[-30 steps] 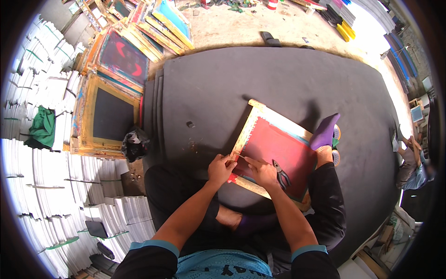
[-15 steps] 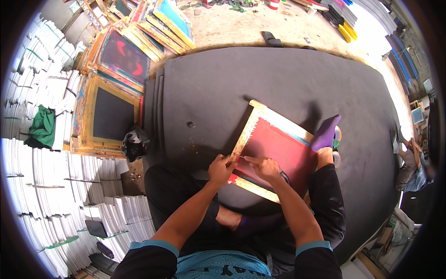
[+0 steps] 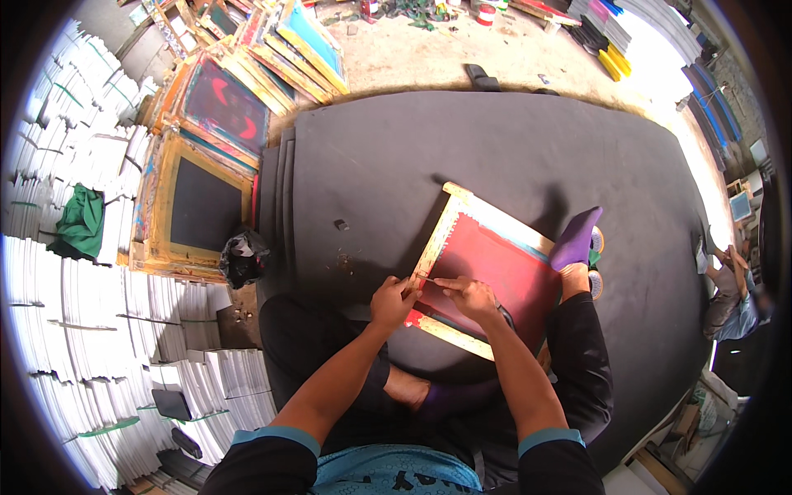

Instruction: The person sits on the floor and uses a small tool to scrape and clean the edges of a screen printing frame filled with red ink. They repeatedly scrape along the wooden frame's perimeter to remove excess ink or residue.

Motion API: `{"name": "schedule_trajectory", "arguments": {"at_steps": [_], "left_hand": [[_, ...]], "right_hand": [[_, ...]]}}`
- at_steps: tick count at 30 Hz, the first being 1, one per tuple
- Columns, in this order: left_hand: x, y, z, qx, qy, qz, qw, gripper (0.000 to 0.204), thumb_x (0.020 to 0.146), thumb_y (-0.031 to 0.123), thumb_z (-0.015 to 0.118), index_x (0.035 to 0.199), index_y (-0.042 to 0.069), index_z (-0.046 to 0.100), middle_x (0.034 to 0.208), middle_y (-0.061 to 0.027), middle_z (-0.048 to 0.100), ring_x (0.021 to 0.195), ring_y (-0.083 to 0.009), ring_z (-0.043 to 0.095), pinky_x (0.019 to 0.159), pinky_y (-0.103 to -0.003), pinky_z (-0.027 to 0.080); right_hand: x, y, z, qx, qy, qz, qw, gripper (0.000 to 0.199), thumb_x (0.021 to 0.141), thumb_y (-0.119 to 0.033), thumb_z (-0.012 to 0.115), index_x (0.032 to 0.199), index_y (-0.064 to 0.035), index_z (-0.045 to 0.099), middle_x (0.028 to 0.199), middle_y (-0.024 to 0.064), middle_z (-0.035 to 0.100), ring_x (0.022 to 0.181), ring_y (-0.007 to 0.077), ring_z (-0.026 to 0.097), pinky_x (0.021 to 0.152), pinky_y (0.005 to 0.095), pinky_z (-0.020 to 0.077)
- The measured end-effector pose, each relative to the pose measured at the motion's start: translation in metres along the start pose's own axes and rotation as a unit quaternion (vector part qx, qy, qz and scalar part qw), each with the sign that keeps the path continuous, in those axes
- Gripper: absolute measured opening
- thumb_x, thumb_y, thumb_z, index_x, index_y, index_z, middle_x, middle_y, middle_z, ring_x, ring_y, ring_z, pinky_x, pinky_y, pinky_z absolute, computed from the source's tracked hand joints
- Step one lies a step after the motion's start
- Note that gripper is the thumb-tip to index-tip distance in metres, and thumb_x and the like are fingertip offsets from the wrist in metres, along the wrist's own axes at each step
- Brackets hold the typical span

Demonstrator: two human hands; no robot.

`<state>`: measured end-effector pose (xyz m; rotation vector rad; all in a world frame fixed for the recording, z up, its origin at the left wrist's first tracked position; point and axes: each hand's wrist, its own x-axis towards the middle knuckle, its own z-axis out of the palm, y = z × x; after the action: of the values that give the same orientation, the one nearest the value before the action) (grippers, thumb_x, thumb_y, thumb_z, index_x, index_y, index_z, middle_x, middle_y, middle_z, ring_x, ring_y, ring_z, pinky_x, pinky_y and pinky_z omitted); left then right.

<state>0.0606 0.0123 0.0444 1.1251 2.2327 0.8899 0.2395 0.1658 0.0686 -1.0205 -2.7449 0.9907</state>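
Observation:
A wooden screen-printing frame (image 3: 441,233) with red mesh lies tilted across my lap, its far right corner by my purple-socked foot (image 3: 575,241). My left hand (image 3: 391,302) is closed at the frame's left bar, with thumb and fingertips pinched against the wood. Above the mesh, my right hand (image 3: 469,295) is wrapped round a thin tool (image 3: 428,280) with a narrow metal shaft. Its forefinger lies along the shaft, pointing at the left bar beside my left fingertips. My palm mostly hides the handle, so its exact kind is unclear.
I sit on a stack of black foam sheets (image 3: 371,157) bearing a small dark block (image 3: 341,224) and crumbs. More frames (image 3: 148,223) lean at left beside a black plastic bag (image 3: 243,256) and white stacks (image 3: 74,330). Another person (image 3: 734,297) sits at far right.
The whole view has shifted slightly. Both hands stay at the same spot on the frame's left bar, and the tool tip has hardly moved.

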Motion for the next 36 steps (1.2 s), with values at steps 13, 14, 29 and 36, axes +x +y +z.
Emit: {"name": "schedule_trajectory", "arguments": {"at_steps": [13, 14, 29, 36], "left_hand": [[0.000, -0.002, 0.004, -0.016, 0.015, 0.002, 1.000, 0.039, 0.088, 0.040, 0.078, 0.120, 0.019, 0.076, 0.092, -0.0102, 0.062, 0.085, -0.0343, 0.067, 0.076, -0.048, 0.054], [0.000, -0.001, 0.003, -0.021, 0.018, -0.001, 1.000, 0.038, 0.088, 0.040, 0.077, 0.119, 0.019, 0.077, 0.092, -0.0103, 0.062, 0.085, -0.0343, 0.067, 0.076, -0.048, 0.054], [0.022, -0.022, 0.018, -0.159, 0.096, 0.017, 0.983, 0.027, 0.096, 0.029, 0.075, 0.108, 0.006, 0.079, 0.095, -0.0128, 0.076, 0.078, -0.0269, 0.073, 0.072, -0.037, 0.057], [0.025, -0.024, 0.009, -0.237, 0.089, -0.008, 0.967, 0.023, 0.097, 0.026, 0.074, 0.108, 0.006, 0.079, 0.094, -0.0127, 0.075, 0.079, -0.0301, 0.072, 0.072, -0.039, 0.056]], "right_hand": [[0.010, 0.000, -0.006, 0.083, -0.065, 0.065, 0.992, 0.029, 0.095, -0.032, 0.072, 0.124, -0.0354, 0.078, 0.121, -0.0005, 0.077, 0.104, 0.0252, 0.075, 0.092, 0.0385, 0.0603], [0.009, -0.002, -0.008, 0.065, -0.058, 0.054, 0.995, 0.030, 0.095, -0.032, 0.072, 0.124, -0.0352, 0.078, 0.119, 0.0001, 0.078, 0.103, 0.0256, 0.076, 0.092, 0.0390, 0.0603], [-0.031, -0.019, 0.003, 0.000, 0.073, 0.009, 0.997, 0.030, 0.096, -0.026, 0.073, 0.125, -0.0316, 0.077, 0.112, 0.0004, 0.078, 0.092, 0.0224, 0.076, 0.078, 0.0370, 0.0600], [-0.031, -0.030, 0.009, 0.022, 0.087, -0.009, 0.996, 0.031, 0.097, -0.025, 0.072, 0.127, -0.0309, 0.077, 0.104, 0.0024, 0.078, 0.089, 0.0257, 0.074, 0.076, 0.0394, 0.0585]]}}
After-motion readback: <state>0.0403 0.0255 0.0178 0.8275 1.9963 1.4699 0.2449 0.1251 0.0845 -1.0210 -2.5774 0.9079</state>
